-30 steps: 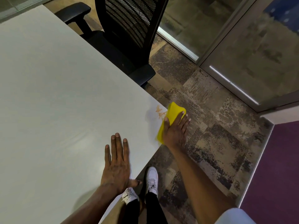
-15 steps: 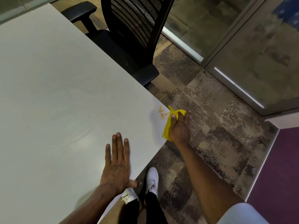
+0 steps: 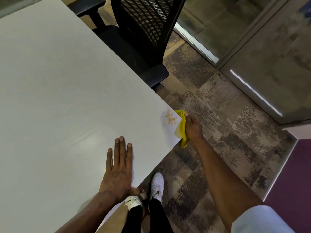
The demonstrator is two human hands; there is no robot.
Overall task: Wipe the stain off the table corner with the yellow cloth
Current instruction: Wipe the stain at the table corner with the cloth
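We are looking down at the white table (image 3: 58,89), and the stain (image 3: 170,118) is our landmark: a smear of orange streaks lying just inside the table's corner. Just beside the stain, on its floor side, we are seeing the yellow cloth (image 3: 180,127) draped over the table edge, part of it lying on the top and part hanging below the edge. The right hand (image 3: 192,127) is gripping the cloth, fingers curled closed around it; most of the cloth is sitting under the hand, so we cannot tell how it is folded. The cloth is not covering the stain.

Well toward us from the stain, the left hand (image 3: 118,172) is resting flat on the table, fingers stretched out and close together, holding nothing; its thumb is hooking at the near edge.

Beyond the stain, a black mesh chair (image 3: 143,39) is standing against the table's far edge, its top cut off by the frame. Below the stain, white shoes (image 3: 157,184) are showing on the patterned carpet (image 3: 218,132); one shoe is partly hidden by the table. We are finding no readable writing anywhere.
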